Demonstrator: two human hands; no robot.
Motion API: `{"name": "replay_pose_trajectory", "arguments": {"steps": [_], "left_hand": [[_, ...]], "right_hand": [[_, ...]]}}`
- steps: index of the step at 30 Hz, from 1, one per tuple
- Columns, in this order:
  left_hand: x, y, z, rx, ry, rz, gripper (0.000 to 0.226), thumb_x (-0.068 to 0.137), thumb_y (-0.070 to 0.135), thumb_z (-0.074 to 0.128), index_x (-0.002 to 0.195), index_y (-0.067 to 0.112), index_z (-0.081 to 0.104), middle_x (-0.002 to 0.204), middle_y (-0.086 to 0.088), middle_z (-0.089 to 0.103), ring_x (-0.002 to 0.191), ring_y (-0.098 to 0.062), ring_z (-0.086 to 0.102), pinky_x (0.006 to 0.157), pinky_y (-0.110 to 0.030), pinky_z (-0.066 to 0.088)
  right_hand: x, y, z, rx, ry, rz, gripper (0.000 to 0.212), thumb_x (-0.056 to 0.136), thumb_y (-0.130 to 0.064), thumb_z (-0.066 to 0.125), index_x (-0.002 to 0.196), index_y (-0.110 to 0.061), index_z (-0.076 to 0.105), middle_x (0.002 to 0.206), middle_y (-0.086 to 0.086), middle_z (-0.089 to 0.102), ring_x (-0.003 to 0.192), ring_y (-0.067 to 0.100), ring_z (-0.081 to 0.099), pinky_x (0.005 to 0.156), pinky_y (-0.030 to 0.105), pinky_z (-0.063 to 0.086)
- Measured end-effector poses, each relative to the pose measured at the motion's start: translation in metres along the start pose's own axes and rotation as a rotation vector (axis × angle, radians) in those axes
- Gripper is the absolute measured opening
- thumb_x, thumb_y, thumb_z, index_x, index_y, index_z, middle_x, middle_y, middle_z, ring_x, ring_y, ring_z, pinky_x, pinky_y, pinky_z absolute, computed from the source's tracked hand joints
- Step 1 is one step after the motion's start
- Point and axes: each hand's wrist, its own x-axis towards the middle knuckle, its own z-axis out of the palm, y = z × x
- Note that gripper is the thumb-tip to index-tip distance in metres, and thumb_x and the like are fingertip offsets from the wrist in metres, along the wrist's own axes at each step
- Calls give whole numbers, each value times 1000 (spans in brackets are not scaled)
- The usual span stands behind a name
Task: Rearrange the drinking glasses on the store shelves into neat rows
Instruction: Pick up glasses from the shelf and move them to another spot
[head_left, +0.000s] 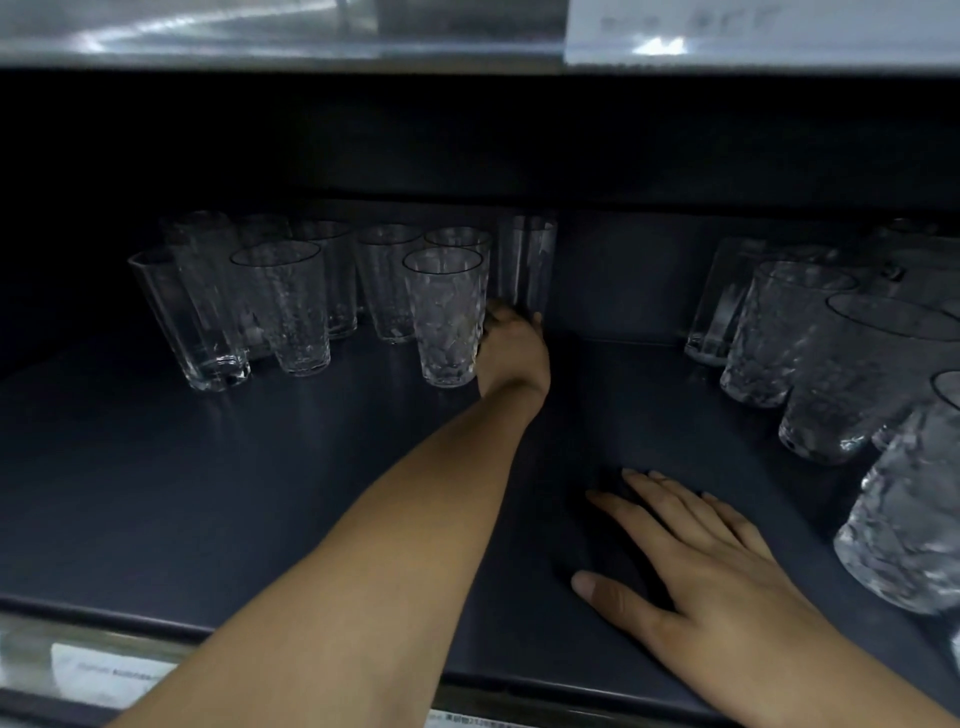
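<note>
L grip (511, 343) round base of plain glass (525, 265); R grip (696, 561) flat, splayed on shelf (260, 493); label (109, 675) txt illegible.

Shelf: we look into a dark blue-grey shelf (260, 493), matte and faintly streaked with reflections.
Above: upper shelf edge (260, 52) with a pale price label (753, 31).
Back: we see near-black shadow.

I can't make out my left hand's (511, 353) fingertips behind the base of the tall smooth glass (525, 267), so whether they grip it is unclear. The textured glasses (906, 519) at the shelf's (260, 493) right edge are cut off and smeared. Both price labels (727, 31) are unreadable. The back glasses dissolve into shadow.
</note>
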Motion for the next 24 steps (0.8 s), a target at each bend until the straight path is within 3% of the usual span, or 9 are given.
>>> {"name": "replay_pose_trajectory", "arguments": {"steps": [17, 24], "left_hand": [[4, 0, 1, -37, -38, -8, 51, 102, 33, 44, 134, -7, 37, 129, -26, 57, 117, -38, 57, 94, -44, 48], [-1, 2, -7, -27, -57, -14, 50, 102, 32, 44, 132, -8, 38, 127, -26, 57, 116, -37, 59, 90, -42, 48]], "right_hand": [[0, 0, -1, -1, -6, -3, 110, 39, -95, -27, 143, -61, -10, 156, -28, -22, 132, -13, -33, 108, 18, -21], [0, 0, -1, -5, 12, -3, 113, 40, -95, -27, 145, -59, -7, 157, -27, -19, 138, -9, -28, 112, 22, -17]]}}
